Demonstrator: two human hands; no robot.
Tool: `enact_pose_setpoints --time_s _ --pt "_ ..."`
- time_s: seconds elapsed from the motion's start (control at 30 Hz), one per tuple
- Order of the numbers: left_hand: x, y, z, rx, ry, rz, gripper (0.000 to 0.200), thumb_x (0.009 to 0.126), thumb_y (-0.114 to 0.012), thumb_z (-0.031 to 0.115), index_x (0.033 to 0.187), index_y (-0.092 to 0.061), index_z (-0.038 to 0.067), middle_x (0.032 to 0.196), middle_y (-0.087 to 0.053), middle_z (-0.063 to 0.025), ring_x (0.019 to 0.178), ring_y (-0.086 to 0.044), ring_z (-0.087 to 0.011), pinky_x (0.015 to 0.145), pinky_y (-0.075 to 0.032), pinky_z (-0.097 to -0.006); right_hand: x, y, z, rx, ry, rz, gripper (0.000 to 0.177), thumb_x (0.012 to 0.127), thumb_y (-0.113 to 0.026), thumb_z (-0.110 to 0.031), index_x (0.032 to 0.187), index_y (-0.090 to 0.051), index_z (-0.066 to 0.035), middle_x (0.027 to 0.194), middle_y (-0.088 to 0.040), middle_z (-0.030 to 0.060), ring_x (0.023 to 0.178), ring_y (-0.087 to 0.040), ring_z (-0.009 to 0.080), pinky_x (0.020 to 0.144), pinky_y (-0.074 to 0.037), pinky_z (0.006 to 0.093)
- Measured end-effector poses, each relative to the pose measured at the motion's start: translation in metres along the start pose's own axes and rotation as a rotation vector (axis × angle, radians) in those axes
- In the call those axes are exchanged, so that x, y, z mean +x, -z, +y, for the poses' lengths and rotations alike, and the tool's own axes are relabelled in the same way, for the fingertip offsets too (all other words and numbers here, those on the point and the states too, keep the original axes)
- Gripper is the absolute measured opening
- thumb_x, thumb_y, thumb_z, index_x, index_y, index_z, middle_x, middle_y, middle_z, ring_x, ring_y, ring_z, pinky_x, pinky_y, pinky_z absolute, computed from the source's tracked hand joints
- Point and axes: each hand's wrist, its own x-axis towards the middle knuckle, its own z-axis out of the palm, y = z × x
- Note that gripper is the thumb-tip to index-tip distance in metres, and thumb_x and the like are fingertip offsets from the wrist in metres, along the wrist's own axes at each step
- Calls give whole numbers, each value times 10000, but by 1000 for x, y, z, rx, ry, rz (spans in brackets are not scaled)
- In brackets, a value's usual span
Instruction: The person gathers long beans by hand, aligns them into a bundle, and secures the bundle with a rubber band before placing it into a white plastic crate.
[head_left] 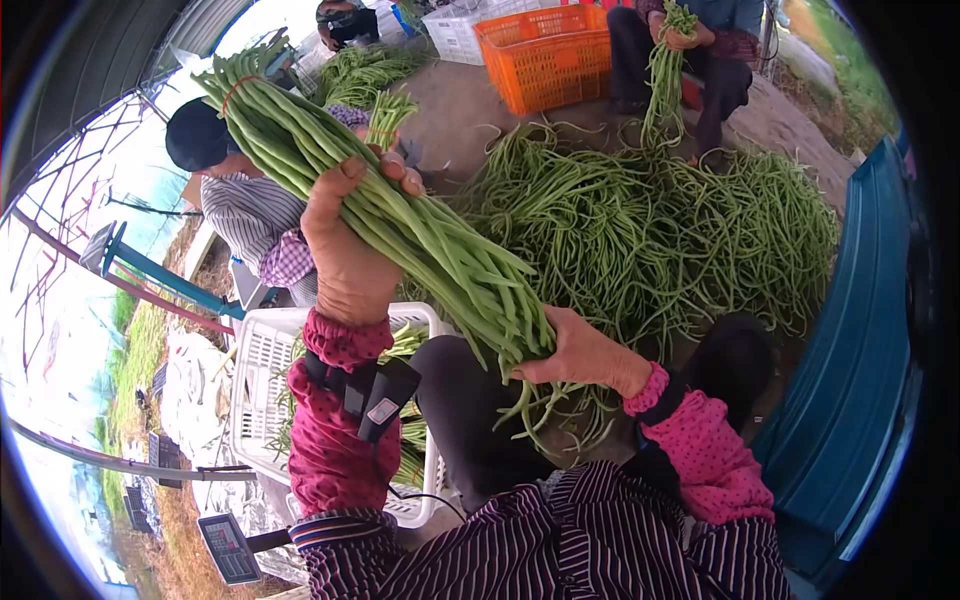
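Observation:
A thick bundle of long green beans (445, 250) slants across the view from upper left to lower centre. Near its upper end a red rubber band (235, 96) goes round the beans. My left hand (350, 245) is closed about the middle of the bundle, its fingertips showing on the far side. At the lower end, my right hand (588, 350) grips the bean ends, thumb across them and fingers mostly hidden behind. A few thin beans dangle below the right hand. Beneath my left forearm stands a white plastic crate (250, 390) with more beans in it.
A large pile of loose long beans (620, 220) covers the ground ahead. Behind it stand an orange crate (545, 60) and a person holding beans (665, 75). Another person in stripes (245, 215) sits at left. Blue panelling (840, 370) is at right, a scale display (230, 550) lower left.

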Motion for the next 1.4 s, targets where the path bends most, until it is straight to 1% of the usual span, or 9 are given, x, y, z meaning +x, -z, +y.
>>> enact_pose_setpoints --time_s 0.33,0.53,0.63,0.73,0.83,0.93,1.03,1.23,1.4 --pt "6 10 6 39 -30 29 314 808 -590 218 1039 -566 6 843 -599 -107 810 -565 -252 752 -493 -361 5 6 25 -141 88 124 337 736 -688 -55 1052 -608 28 915 -650 20 828 -577 91 794 -475 250" --pt "8 11 8 20 -12 45 254 820 -587 208 989 -561 20 847 -591 -101 803 -559 -249 773 -480 -375 6 13 28 162 -35 11 345 748 -678 -58 1073 -587 16 893 -630 27 815 -592 98 803 -490 258" --pt "8 16 9 43 -25 70 211 840 -567 206 947 -535 26 865 -553 -81 820 -529 -224 819 -447 -394 6 13 22 107 -91 21 387 747 -689 -58 1109 -571 13 912 -619 31 813 -584 97 802 -485 254" --pt "7 23 11 42 1 72 213 854 -557 212 961 -530 30 878 -547 -70 822 -530 -221 818 -454 -411 9 6 27 -71 95 98 452 737 -707 -58 1156 -550 10 947 -616 32 815 -576 96 794 -482 256" --pt "8 27 13 62 -9 81 212 855 -561 218 945 -519 31 888 -545 -67 825 -533 -219 833 -454 -425 11 7 32 -103 16 79 504 717 -744 -84 1172 -540 -7 1013 -629 45 915 -569 119 881 -454 279" --pt "7 32 16 47 3 81 276 863 -552 199 1094 -527 51 884 -542 -66 821 -536 -218 833 -459 -444 13 7 34 -268 37 102 532 728 -730 -86 1206 -514 0 947 -647 68 825 -604 132 809 -482 288" --pt "1 23 17 -6 -17 106 165 827 -601 156 924 -560 28 819 -597 -105 773 -567 -254 758 -492 -372 12 7 36 -363 76 125 524 739 -718 -101 1208 -507 1 903 -661 96 781 -633 164 778 -496 303" --pt "2 24 23 34 -64 43 179 833 -597 166 936 -558 24 827 -594 -106 783 -563 -249 743 -487 -362 16 8 49 -445 84 141 486 757 -704 -128 1187 -517 -4 902 -671 129 776 -652 221 771 -498 326" --pt "1 26 30 74 -88 97 183 829 -595 165 943 -546 30 827 -585 -97 787 -557 -244 744 -478 -360 12 11 56 -479 37 145 444 785 -684 -158 1172 -536 2 874 -657 173 744 -636 271 733 -487 345"
